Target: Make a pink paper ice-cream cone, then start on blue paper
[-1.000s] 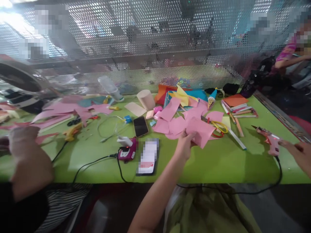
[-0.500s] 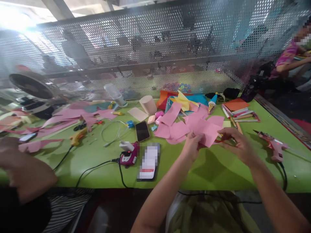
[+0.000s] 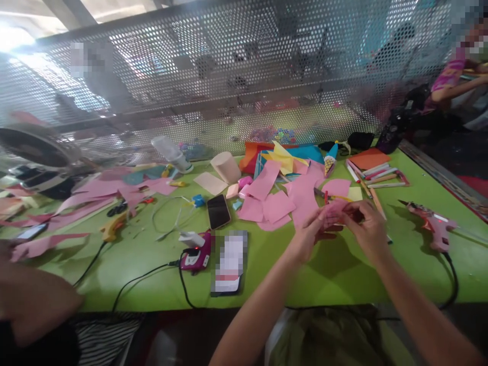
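Between my two hands, just above the green table, is a piece of pink paper (image 3: 334, 212), bent and partly hidden by fingers. My left hand (image 3: 309, 235) is closed on its left side. My right hand (image 3: 365, 222) pinches its right side. Behind the hands lie scissors (image 3: 341, 198) with yellow and red on them, partly covered. Several cut pink paper pieces (image 3: 276, 206) overlap to the left of my hands. A pink glue gun (image 3: 436, 226) rests on the table to the right, a clear stick at its back and a cord trailing off the front edge.
Two phones, a dark one (image 3: 218, 211) and a lit one (image 3: 230, 262), lie left of my arms. A purple power adapter (image 3: 196, 254) trails black cords. Markers (image 3: 385, 175) sit at the back right. Another person's arm (image 3: 34, 290) reaches in at left, near a yellow glue gun (image 3: 113, 227).
My right hand has come from beside the pink glue gun to the pink paper and now grips it. The sheet, flat before, is now bent between both hands.
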The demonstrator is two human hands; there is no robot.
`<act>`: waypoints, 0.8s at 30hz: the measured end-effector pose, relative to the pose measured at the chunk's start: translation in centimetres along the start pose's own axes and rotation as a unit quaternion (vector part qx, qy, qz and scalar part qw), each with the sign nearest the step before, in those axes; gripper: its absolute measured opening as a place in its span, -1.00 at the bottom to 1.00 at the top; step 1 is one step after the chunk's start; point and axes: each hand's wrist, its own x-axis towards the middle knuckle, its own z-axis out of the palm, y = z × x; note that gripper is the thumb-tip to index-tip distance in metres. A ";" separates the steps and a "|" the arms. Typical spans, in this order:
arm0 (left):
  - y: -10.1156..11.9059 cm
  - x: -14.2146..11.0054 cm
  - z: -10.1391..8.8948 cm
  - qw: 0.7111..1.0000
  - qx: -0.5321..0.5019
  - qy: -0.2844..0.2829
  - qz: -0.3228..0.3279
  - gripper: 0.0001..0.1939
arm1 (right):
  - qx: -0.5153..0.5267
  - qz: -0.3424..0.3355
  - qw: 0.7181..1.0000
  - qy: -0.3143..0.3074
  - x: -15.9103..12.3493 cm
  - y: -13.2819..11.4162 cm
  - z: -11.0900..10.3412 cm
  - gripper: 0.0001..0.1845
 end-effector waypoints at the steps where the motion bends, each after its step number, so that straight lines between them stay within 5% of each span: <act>1: 0.0 -0.1 0.1 1.000 0.009 -0.010 0.004 -0.42 | -0.006 0.006 1.000 0.005 -0.1 0.1 0.0 -0.78; 7: -0.1 0.3 0.0 0.997 0.038 0.053 0.032 -0.41 | -0.029 -0.017 0.999 0.002 -0.7 -0.2 0.0 -0.76; 13: -0.3 0.4 -0.7 0.996 0.037 0.080 0.020 -0.48 | 0.092 0.098 0.991 -0.022 -0.9 0.7 -0.6 -0.27; 19: -0.2 0.2 -0.7 0.996 0.052 0.074 0.016 -0.51 | 0.307 0.234 0.911 -0.147 -0.6 1.7 -0.7 -0.41; 24: -0.5 0.2 -0.9 0.995 0.038 0.087 0.022 -0.50 | 0.359 0.275 0.880 -0.144 -0.9 1.7 -0.2 -0.48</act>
